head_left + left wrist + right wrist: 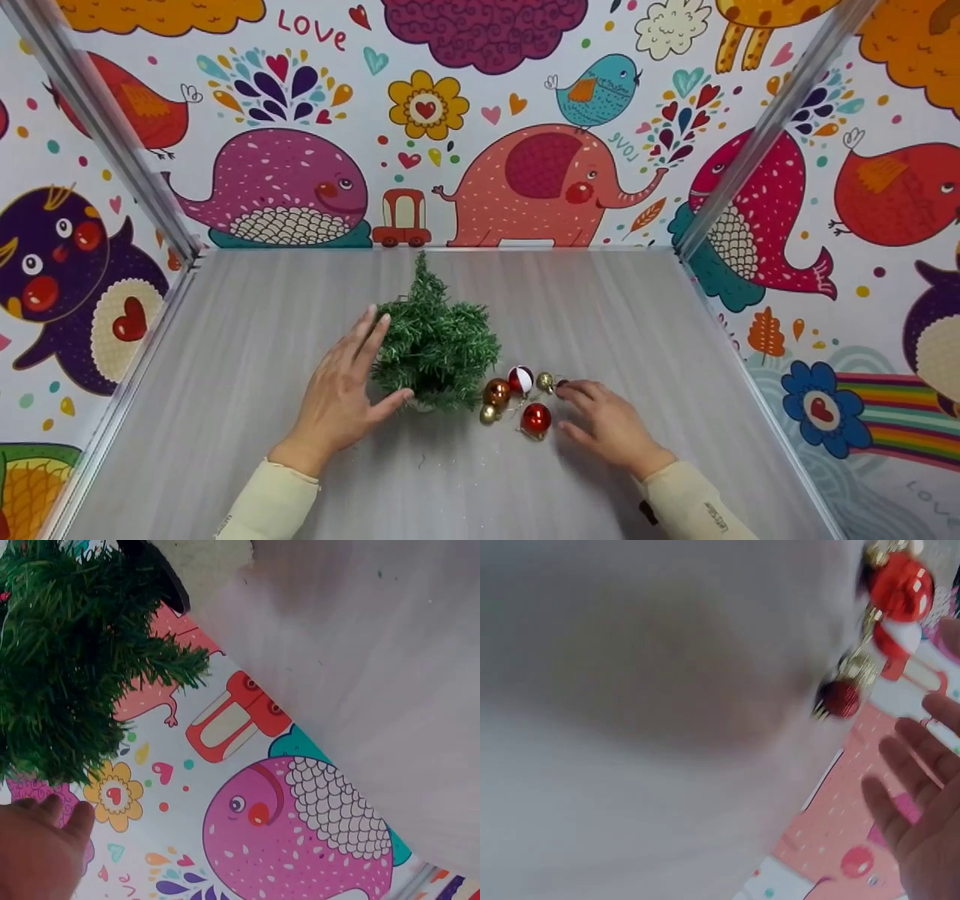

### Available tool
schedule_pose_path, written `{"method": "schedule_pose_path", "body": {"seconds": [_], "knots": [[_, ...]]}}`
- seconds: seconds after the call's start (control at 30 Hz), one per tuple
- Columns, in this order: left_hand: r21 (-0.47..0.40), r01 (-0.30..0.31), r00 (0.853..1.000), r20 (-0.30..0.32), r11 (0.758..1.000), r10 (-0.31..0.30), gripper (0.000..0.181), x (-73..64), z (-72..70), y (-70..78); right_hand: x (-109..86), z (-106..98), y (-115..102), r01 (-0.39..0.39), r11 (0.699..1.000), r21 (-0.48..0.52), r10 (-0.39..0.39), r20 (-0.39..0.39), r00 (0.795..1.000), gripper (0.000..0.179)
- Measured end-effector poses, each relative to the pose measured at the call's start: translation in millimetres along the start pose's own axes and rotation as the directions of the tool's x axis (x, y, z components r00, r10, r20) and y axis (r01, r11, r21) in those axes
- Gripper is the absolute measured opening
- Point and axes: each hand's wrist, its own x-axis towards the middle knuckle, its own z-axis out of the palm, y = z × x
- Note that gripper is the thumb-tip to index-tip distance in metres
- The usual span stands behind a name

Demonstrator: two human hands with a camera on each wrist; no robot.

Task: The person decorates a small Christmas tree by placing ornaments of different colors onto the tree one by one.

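Note:
A small green artificial Christmas tree (435,345) stands mid-table in the head view. My left hand (337,397) is at its left side, fingers extended and thumb toward the lower branches; the left wrist view has the fingertips just below the foliage (60,667). To the tree's right lies a cluster of baubles: a shiny red ball (535,418), a red-and-white ball (520,379), a copper ball (496,391) and small gold ones (489,413). Beside them is my right hand (611,424), fingers spread and loosely straight, fingertips near a small dark red bauble (840,699).
The grey wood-grain table (247,337) is bordered by printed walls (480,97) with cartoon animals. Metal rails (120,135) run along the corners and side edges. Small specks lie on the tabletop before the tree.

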Motion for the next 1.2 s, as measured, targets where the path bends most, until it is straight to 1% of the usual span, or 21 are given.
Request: {"method": "schedule_pose_path", "body": {"seconds": [0.07,0.13,0.23,0.33,0.6,0.77,0.9,1.2], "knots": [[0.001,-0.023,1.0,-0.022,1.0,0.023,0.104,0.1,1.0,0.5,6.6,4.5,-7.2,0.059,0.998,0.013,-0.059,0.009,0.998,0.049],[0.004,-0.057,0.997,-0.046,0.998,0.057,0.1,0.9,1.6,1.1,10.9,9.1,-13.0,0.099,0.995,0.021,-0.1,0.022,0.995,0.048],[0.011,-0.107,0.992,-0.063,0.994,0.107,0.094,3.2,1.7,3.2,12.7,14.7,-18.2,0.126,0.992,0.02,-0.126,0.046,0.991,0.048],[0.018,-0.132,0.99,-0.051,0.991,0.132,0.091,5.0,1.5,5.1,11.1,18.1,-20.3,0.138,0.99,0.024,-0.139,0.064,0.988,0.049],[0.026,-0.12,0.993,-0.021,0.992,0.12,0.094,3.6,-1.7,6.7,8.8,22.2,-19.3,0.158,0.987,0.01,-0.158,0.065,0.985,0.05],[0.048,-0.104,0.995,-0.004,0.993,0.104,0.095,1.5,-2.9,7.5,10.0,23.3,-20.4,0.122,0.993,0.002,-0.122,0.075,0.99,0.046],[0.054,-0.101,0.995,-0.004,0.993,0.101,0.095,0.7,-2.7,7.7,10.6,22.8,-21.7,0.091,0.996,0.008,-0.091,0.086,0.992,0.045],[0.07,-0.098,0.995,-0.008,0.993,0.098,0.097,2.7,-5.8,7.6,15.7,22.2,-19.6,0.095,0.995,0.026,-0.097,0.079,0.992,0.048]]}}
